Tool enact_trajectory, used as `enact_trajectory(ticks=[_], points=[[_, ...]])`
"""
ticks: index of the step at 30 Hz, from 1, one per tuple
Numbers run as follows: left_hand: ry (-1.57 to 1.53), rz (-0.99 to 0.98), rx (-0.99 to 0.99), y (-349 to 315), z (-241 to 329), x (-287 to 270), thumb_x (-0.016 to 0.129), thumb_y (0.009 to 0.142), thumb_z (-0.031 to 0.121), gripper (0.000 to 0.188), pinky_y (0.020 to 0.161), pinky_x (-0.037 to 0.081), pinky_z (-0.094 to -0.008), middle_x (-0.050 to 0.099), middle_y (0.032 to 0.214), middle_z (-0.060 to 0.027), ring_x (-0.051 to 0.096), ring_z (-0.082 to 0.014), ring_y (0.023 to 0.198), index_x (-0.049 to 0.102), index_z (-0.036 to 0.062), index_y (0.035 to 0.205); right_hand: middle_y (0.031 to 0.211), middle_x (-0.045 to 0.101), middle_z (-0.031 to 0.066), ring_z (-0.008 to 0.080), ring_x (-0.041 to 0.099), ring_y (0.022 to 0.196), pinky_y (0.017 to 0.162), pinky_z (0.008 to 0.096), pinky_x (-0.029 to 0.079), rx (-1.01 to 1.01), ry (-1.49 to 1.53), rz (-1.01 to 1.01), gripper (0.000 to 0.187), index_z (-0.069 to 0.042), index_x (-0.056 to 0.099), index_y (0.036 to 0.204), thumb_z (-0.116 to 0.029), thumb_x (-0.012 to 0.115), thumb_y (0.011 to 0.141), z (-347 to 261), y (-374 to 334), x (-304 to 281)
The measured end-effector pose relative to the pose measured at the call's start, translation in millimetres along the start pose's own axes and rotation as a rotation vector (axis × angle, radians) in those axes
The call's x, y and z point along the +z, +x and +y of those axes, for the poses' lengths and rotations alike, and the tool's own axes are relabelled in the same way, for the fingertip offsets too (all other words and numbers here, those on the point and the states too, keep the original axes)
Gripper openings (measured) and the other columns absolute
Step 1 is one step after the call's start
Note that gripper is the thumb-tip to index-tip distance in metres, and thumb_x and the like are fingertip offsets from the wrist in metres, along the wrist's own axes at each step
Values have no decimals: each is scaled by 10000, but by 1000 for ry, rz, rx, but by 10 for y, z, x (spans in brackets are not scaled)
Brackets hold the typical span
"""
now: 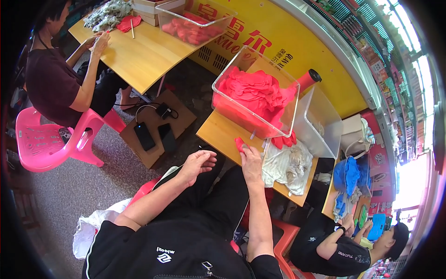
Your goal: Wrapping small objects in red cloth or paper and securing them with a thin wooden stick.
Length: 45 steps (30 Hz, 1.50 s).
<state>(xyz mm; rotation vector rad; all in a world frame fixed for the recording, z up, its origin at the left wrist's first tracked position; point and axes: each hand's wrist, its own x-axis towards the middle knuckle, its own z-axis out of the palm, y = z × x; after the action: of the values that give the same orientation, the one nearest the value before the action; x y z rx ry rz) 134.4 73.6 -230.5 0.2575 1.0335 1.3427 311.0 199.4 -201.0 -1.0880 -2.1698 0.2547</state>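
Note:
My right hand (251, 163) is over the near edge of the small wooden table (223, 136), its fingers closed on a small rolled or folded red cloth piece (239, 144). To its left, above my lap, my left hand (197, 168) hangs with loosely curved fingers and nothing visible in it. Beyond the right hand stands a clear plastic bin (218, 95) heaped with red cloth pieces (253, 90). A few red pieces with finger-like ends (284, 140) lie beside the bin, on a white cloth (277, 162).
A second clear bin (320, 123) and a dark red cylinder (309, 80) adjoin the heaped bin. At left, a co-worker (55, 79) sits on a pink chair (42, 139); another (334, 246) works at lower right. Phones (144, 136) rest on a cardboard box (181, 118).

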Motion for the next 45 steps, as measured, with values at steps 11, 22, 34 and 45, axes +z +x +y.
enact_trajectory(ticks=[11,22,34,45], points=[[25,-89,-26,10,-139,147,567,942,212,292,818,493,-283,622,1021,-64,598,-134,901,573,33,1172,915,639,152,286,635,842,738,341,492,26,46,-127,187,20,644,961,-75,694,808,-17,-169,-30],[-349,-230,-7,-79,-82,271,643,873,54,284,909,513,-352,615,1124,-96,607,-186,1032,553,31,1142,1023,660,123,187,646,918,807,270,508,427,762,-221,220,-7,612,1062,-27,658,848,-708,-402,-356],[-167,-184,-75,-175,-136,195,644,878,80,225,836,539,-342,644,1039,-102,641,-187,945,573,31,1086,958,600,115,208,610,879,765,292,485,284,431,-437,186,12,671,886,-132,731,785,-493,-481,-434],[-89,-87,-90,-97,-125,218,672,868,175,202,765,493,-254,654,924,-29,612,-103,810,632,41,1015,919,664,24,77,611,826,767,228,498,593,770,-354,288,15,623,1051,-100,731,811,-487,-556,-231]])
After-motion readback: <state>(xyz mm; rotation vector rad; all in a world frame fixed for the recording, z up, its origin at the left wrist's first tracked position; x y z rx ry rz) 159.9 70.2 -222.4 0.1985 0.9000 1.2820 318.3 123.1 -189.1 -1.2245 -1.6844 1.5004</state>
